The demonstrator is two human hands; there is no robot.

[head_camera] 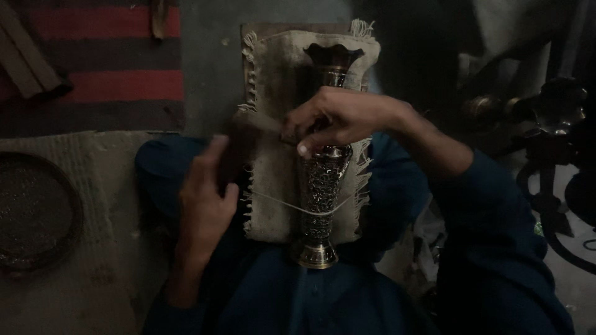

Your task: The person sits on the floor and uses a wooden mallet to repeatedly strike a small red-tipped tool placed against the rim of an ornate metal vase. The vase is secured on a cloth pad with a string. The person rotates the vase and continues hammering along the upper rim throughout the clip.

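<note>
An ornate engraved metal vase (320, 192) lies lengthwise on a frayed beige cloth pad (273, 80) across my lap, flared mouth away from me and foot towards me. A pale string (273, 201) crosses its lower body. My right hand (338, 118) rests on the vase's middle, its fingers pinched on a thin tool (276, 129) that points left. My left hand (205, 198) is raised beside the pad and grips a dark, blurred wooden block (239, 146) close to the tool's end.
A round dark shallow tray (31, 211) lies on the floor at the left. A red and dark striped rug (105, 56) covers the top left. Dark metal pieces (552, 111) stand at the right. My blue-clothed legs fill the bottom.
</note>
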